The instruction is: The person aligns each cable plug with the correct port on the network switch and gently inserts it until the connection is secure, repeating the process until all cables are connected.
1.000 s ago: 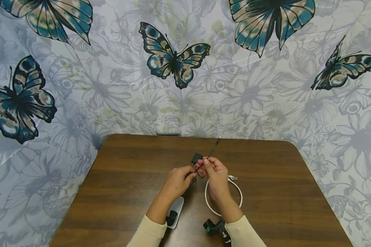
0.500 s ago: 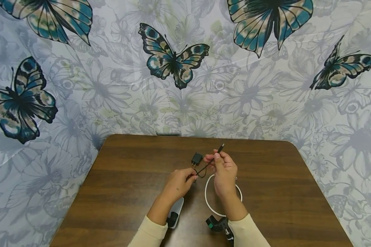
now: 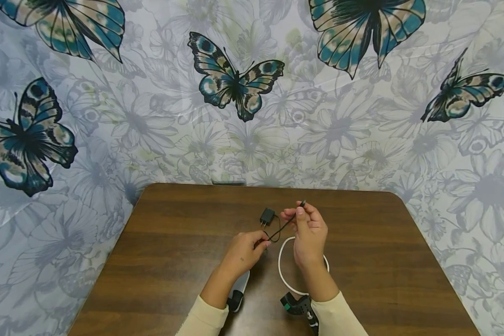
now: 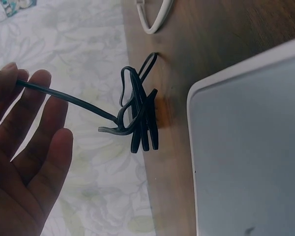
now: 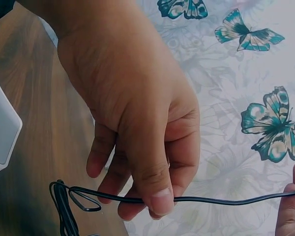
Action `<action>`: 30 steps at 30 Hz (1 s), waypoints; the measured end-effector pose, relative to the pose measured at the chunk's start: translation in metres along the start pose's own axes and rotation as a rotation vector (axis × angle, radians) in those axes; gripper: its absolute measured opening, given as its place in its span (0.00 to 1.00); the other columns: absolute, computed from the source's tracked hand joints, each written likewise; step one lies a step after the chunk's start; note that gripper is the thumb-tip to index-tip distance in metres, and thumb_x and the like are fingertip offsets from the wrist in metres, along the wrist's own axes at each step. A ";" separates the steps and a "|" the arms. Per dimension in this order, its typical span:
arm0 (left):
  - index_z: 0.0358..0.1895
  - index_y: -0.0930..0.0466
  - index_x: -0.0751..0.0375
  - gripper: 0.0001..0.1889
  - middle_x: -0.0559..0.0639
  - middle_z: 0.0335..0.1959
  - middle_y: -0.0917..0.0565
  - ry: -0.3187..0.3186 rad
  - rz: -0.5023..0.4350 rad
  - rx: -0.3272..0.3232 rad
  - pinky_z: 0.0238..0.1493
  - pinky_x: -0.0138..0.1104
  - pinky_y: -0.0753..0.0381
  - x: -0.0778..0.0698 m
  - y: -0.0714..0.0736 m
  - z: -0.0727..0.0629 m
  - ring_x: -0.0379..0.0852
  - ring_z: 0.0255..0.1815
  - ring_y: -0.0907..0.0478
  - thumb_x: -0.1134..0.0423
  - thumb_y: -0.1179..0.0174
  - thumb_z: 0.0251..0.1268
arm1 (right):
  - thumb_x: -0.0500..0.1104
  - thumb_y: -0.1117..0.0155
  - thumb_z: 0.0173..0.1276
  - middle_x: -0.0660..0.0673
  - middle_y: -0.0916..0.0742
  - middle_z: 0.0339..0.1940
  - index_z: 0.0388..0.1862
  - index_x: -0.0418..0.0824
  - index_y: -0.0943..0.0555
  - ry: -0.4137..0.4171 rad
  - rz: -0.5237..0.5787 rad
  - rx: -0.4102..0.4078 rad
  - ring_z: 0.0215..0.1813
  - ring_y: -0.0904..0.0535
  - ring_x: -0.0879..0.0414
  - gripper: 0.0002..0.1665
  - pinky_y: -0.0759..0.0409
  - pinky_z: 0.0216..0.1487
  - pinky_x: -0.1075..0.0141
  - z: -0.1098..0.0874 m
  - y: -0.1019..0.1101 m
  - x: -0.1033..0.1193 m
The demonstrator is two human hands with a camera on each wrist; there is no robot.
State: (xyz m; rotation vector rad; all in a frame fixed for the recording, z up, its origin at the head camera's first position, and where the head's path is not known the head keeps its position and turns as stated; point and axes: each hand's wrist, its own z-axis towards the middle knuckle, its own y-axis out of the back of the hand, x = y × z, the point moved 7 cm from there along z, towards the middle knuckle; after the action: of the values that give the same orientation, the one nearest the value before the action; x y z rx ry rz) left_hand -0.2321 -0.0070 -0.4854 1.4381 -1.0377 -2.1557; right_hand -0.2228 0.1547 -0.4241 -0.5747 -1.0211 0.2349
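A thin black charger cord (image 3: pixel 283 227) stretches between my two hands. My left hand (image 3: pixel 240 254) pinches it between thumb and forefinger, and in the left wrist view a looped bundle of the cord (image 4: pixel 145 113) hangs from there. My right hand (image 3: pixel 311 238), higher and to the right, pinches the cord near its slim end plug (image 3: pixel 303 204); the plug's tip just shows past the fingers. In the right wrist view the right fingertips (image 5: pixel 288 209) appear at the edge, with the left thumb (image 5: pixel 162 199) on the cord. The black charger block (image 3: pixel 267 216), metal prongs showing, lies beyond my left hand.
A loop of white cable (image 3: pixel 280 270) lies under my right wrist; its plug is hidden in the head view. A flat, pale, round-cornered device (image 4: pixel 250 137) lies by my left forearm. A black mount (image 3: pixel 296 305) sits at my right sleeve. A butterfly-print cloth (image 3: pixel 159 140) hangs behind the wooden table (image 3: pixel 382 261).
My right hand has moved right, lengthening the stretch of cord between the hands. Less of the plug now sticks out past its fingers. The left hand has shifted only slightly; the charger block stays put.
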 end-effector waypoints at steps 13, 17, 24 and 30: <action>0.36 0.14 0.44 0.03 0.31 0.24 0.20 -0.016 -0.010 0.035 0.24 0.29 0.31 -0.003 -0.003 -0.002 0.32 0.21 0.30 0.54 0.36 0.68 | 0.29 0.49 0.76 0.41 0.11 0.33 0.51 0.18 0.29 0.069 0.053 -0.022 0.36 0.11 0.52 0.12 0.15 0.41 0.65 -0.001 -0.002 0.003; 0.35 0.14 0.45 0.03 0.32 0.25 0.19 -0.021 -0.022 0.039 0.24 0.29 0.30 -0.005 -0.003 -0.002 0.32 0.21 0.29 0.56 0.35 0.68 | 0.29 0.50 0.76 0.40 0.11 0.33 0.50 0.18 0.29 0.080 0.097 -0.030 0.35 0.12 0.52 0.12 0.15 0.42 0.64 -0.002 -0.005 0.005; 0.37 0.13 0.46 0.04 0.33 0.26 0.18 -0.034 -0.023 0.047 0.24 0.28 0.31 -0.007 -0.007 -0.004 0.31 0.21 0.30 0.55 0.35 0.68 | 0.27 0.50 0.75 0.41 0.14 0.29 0.46 0.27 0.23 0.095 0.159 -0.048 0.33 0.15 0.54 0.09 0.16 0.39 0.66 -0.005 -0.009 0.007; 0.39 0.12 0.48 0.05 0.35 0.28 0.17 -0.041 -0.022 0.052 0.27 0.27 0.28 -0.009 -0.010 -0.006 0.30 0.24 0.27 0.55 0.35 0.67 | 0.29 0.48 0.75 0.46 0.16 0.26 0.45 0.32 0.21 0.067 0.133 -0.075 0.25 0.24 0.61 0.07 0.25 0.27 0.74 -0.006 -0.009 0.004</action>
State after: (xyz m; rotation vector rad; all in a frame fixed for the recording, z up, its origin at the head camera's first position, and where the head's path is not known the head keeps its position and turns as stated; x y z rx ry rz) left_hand -0.2222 0.0033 -0.4882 1.4402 -1.1054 -2.1971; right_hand -0.2160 0.1472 -0.4184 -0.7150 -0.9309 0.2935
